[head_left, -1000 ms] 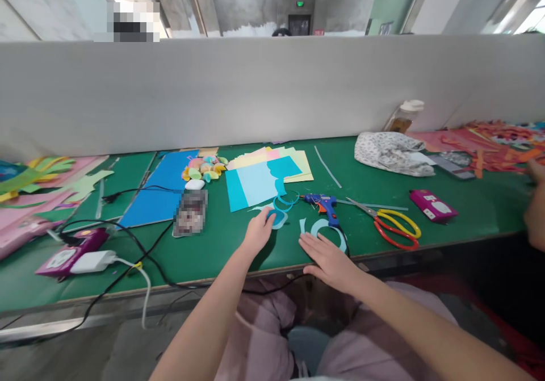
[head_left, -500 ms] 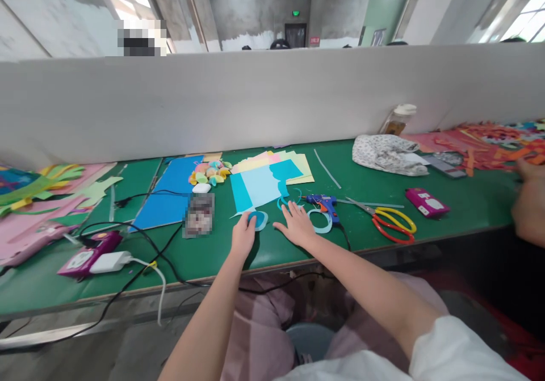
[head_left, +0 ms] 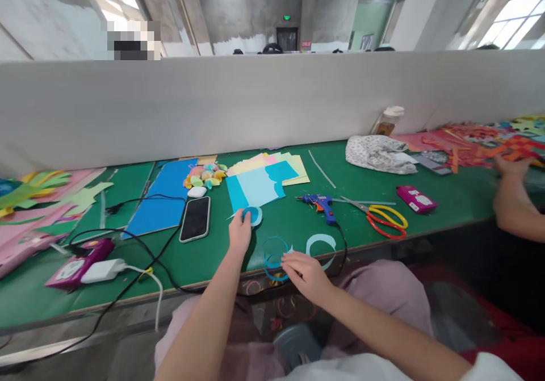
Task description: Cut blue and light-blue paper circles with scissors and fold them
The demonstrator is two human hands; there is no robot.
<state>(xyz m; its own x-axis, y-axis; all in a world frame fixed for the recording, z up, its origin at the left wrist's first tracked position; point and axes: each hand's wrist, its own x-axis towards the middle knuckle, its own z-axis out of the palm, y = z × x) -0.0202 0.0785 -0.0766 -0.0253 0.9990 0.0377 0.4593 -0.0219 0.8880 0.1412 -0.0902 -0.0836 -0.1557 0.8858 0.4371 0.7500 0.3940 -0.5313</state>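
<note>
My left hand [head_left: 240, 231] is closed on round blue paper pieces [head_left: 254, 216], just in front of the blue and light blue sheets [head_left: 259, 185]. At the table's front edge my right hand [head_left: 307, 273] is closed, its fingertips at thin blue paper rings [head_left: 272, 259] that hang partly over the edge. A pale blue paper ring [head_left: 314, 243] lies just behind my right hand. Farther back rest a blue glue gun [head_left: 320, 204] and scissors [head_left: 385, 217] with red and yellow handles.
A phone [head_left: 196, 220], a blue board [head_left: 159, 202] and cables lie to the left. A purple power strip [head_left: 416, 199] and a patterned cloth [head_left: 377, 154] are on the right. Another person's hand [head_left: 513, 168] reaches into orange paper scraps at far right.
My right hand has moved towards me to the table's front edge, and the blue rings have come with it. My left hand keeps the round pieces. The view has shifted slightly.
</note>
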